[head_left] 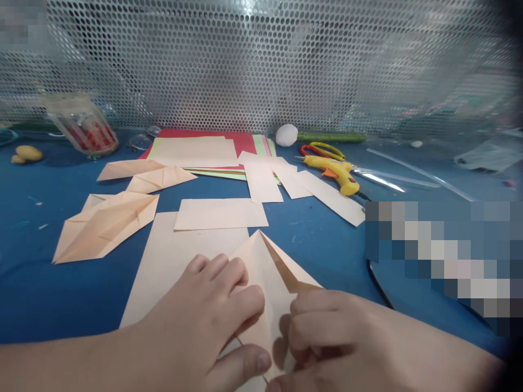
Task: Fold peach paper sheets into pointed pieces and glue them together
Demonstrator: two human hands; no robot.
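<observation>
A peach paper [261,261] folded to a point lies in front of me, overlapping a flat pale sheet [163,267]. Curled fingers of my left hand [212,310] press on its left side, the thumb lower down by the edge. My right hand [327,332] is closed at the right flap, which stands slightly raised along a crease; its fingertips are partly hidden. Beyond them lies a cut paper rectangle [220,214]. Folded paper pieces [110,226] with pointed ends rest to the left.
Coloured sheets [196,133] are stacked at the back, with paper strips [261,179] beside them. A yellow glue gun [341,173] and scissors [379,179] lie right of these. A jar [87,130] leans at the back left, before a perforated metal panel [245,65].
</observation>
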